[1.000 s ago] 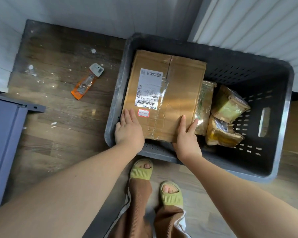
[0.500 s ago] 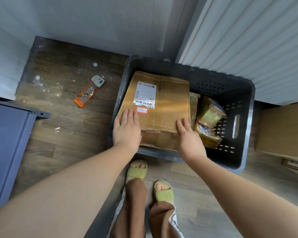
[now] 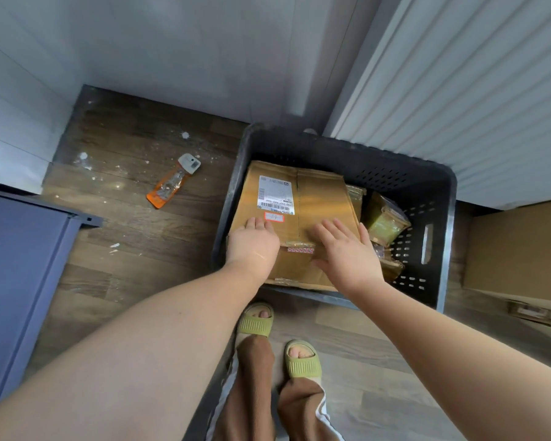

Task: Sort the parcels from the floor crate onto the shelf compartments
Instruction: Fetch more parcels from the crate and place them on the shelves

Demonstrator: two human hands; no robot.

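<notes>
1. The large flat brown cardboard parcel lies in the dark grey perforated plastic crate on the wooden floor. It sits against the crate's left wall, with small tape-wrapped yellowish packets beside it.
2. The left hand rests flat on the parcel's near left corner. The right hand is spread open over its near right part, gripping nothing.
3. The step in hand seems to be picking up this parcel. Next, both hands need opposite edges, then a lift clear of the rim.
</notes>
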